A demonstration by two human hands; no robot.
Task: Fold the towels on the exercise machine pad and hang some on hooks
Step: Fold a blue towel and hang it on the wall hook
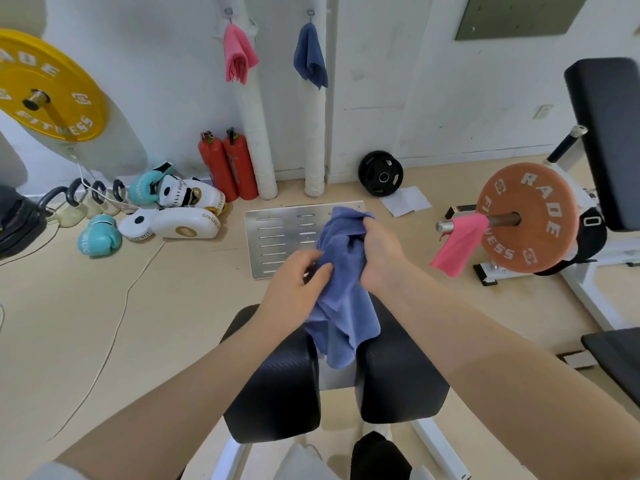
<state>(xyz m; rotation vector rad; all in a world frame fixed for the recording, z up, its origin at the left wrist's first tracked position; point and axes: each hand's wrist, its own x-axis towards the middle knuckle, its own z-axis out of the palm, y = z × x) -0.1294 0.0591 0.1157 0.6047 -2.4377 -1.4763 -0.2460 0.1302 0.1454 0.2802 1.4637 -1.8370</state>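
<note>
Above the black pad (277,386), left hand (294,282) and right hand (381,251) fingers gripped the blue towel (343,306); soft, light, probably best held by corners

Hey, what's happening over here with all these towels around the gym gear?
A person is holding a bunched blue towel in both hands, left hand and right hand, above the black exercise machine pad; it is not folded yet. On the wall, a pink towel and a dark blue towel already hang from hooks. Another pink towel is draped over the bar of the orange weight plate.
</note>
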